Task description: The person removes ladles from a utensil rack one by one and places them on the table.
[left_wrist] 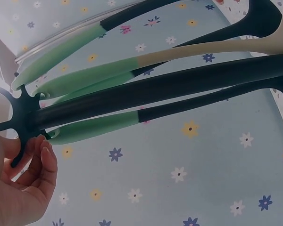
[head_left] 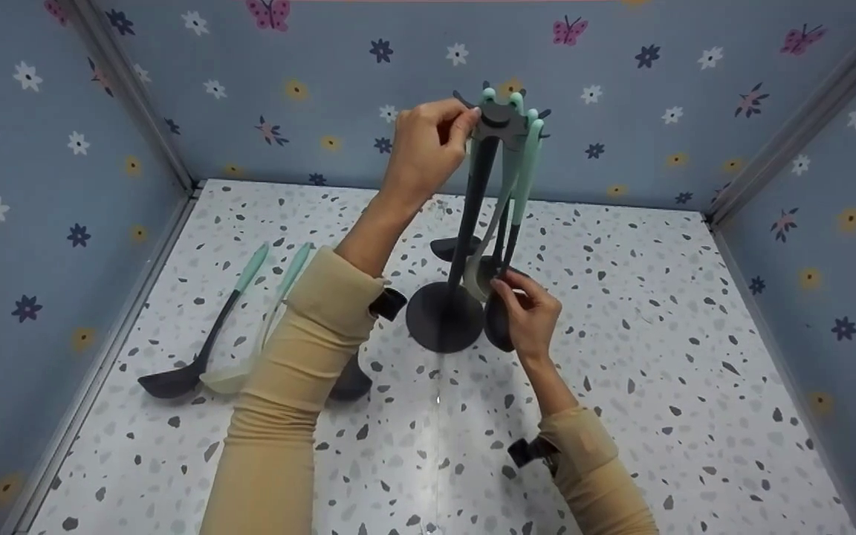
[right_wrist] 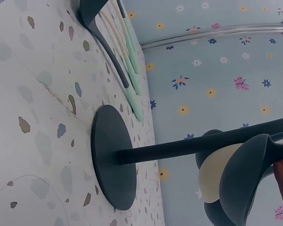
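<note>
Where the left hand (head_left: 425, 148) pinches: the stand's (head_left: 473, 200) hooked top.
Right hand (head_left: 533, 310): pinches the dark utensil (head_left: 498, 327) near its bowl.
Dark utensil: hangs right of the left hand; probably light, stiff, smooth, best taken by its green handle (head_left: 529, 167).
Hooks (left_wrist: 4, 125): carry four utensils (head_left: 478, 281), the dark one included.

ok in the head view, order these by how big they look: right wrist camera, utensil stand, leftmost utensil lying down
Largest to smallest:
1. utensil stand
2. leftmost utensil
3. right wrist camera
</note>
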`<state>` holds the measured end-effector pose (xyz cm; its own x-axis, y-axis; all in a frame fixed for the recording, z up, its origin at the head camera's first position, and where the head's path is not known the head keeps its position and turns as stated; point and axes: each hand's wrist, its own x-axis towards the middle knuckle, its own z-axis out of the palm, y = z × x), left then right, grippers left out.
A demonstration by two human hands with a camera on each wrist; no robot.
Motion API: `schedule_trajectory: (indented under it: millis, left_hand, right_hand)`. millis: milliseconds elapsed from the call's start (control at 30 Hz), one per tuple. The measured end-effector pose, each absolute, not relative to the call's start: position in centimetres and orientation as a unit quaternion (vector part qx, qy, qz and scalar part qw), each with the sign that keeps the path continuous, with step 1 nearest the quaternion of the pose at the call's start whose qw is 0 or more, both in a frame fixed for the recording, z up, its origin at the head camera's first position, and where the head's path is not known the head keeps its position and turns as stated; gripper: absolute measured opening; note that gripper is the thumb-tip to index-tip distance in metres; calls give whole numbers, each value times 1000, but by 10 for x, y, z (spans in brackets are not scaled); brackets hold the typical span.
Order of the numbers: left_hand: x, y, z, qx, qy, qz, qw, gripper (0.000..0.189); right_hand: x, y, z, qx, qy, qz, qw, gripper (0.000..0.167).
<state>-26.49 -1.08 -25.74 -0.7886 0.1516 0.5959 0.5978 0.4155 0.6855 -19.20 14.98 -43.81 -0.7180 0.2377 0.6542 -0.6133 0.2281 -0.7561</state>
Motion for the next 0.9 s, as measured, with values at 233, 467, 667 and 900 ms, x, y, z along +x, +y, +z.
schedule_trajectory:
  millis: [233, 467, 667, 900]
  left_hand:
    - [-267, -10, -255, -207, -788, -548, 188, 21]
    - [-267, -8, -257, -189, -751, -610, 166, 22]
    - [-267, -4, -261, -186, -710, -659, 167, 25]
    - [-268, 0, -264, -179, -677, -694, 167, 27]
  right_hand:
    - [-190, 155, -445, 133, -698, 608, 354, 12]
    - [-176, 159, -436, 126, -699, 610, 350, 12]
    - [-168, 167, -440, 97, -730, 578, 351, 12]
    - [-173, 186, -466, 69, -762, 542, 348, 8]
